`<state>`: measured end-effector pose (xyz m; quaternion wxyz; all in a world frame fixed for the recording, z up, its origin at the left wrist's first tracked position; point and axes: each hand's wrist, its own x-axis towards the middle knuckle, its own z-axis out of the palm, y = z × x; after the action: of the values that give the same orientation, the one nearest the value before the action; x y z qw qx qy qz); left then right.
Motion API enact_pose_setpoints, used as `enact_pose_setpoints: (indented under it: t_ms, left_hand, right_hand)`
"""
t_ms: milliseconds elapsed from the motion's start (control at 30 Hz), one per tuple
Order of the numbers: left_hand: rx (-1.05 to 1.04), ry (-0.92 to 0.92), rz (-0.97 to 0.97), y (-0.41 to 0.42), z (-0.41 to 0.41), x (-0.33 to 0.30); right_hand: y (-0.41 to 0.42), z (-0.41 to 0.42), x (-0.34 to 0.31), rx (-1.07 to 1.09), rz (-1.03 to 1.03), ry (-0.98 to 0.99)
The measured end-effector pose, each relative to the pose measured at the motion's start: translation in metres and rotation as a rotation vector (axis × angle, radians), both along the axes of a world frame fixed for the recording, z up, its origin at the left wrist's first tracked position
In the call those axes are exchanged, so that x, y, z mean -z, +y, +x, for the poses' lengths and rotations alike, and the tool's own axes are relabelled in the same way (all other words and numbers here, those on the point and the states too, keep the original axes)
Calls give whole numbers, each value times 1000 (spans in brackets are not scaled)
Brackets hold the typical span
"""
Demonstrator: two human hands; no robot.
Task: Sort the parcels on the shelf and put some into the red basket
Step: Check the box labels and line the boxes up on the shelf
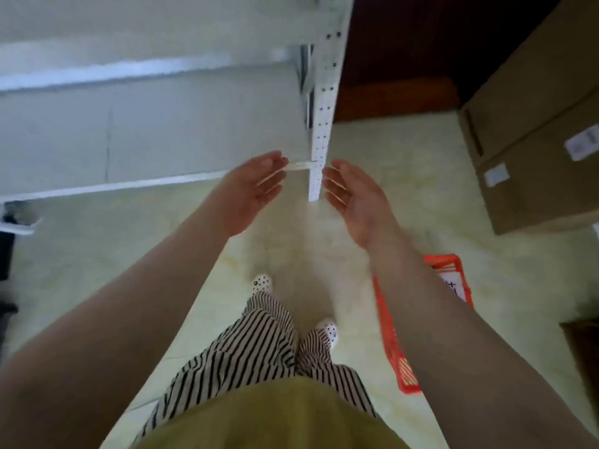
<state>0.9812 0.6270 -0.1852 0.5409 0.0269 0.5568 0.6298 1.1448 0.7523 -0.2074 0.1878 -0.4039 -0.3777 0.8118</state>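
Observation:
Both arms reach forward over the floor. My left hand [251,191] is open, palm turned inward, in front of the white shelf's [146,186] lowest board. My right hand [353,197] is open too, palm facing the left one, just right of the shelf's perforated upright post [319,147]. Neither hand holds anything. The red basket [393,345] stands on the floor at my right, mostly hidden behind my right forearm; a white label lies inside it. No parcels show on the visible shelf boards.
Two large stacked cardboard boxes [538,147] with white labels stand at the right. A dark wooden wall [405,59] is behind the shelf post. The floor [97,254] is pale tile. My feet in dotted shoes [262,283] stand below my hands.

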Motion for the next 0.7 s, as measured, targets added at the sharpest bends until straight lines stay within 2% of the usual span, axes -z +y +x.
enact_pose_setpoints:
  t_ms: [233,433,533,700]
  left_hand:
    - [-323,8,125,-142,-122,-42]
    - [-529,54,226,-262,-247,-90]
    - [-616,121,219,-310,-300,-117]
    - [-739,103,199,-361,-368,-140]
  right_hand:
    - [-113,-179,-61,-258,94,66]
    - [-226,-330,-107,-289,53,136]
    - [-273,-392,-130,-362,59,115]
    - [-324,-475,-157,-417,95,98]
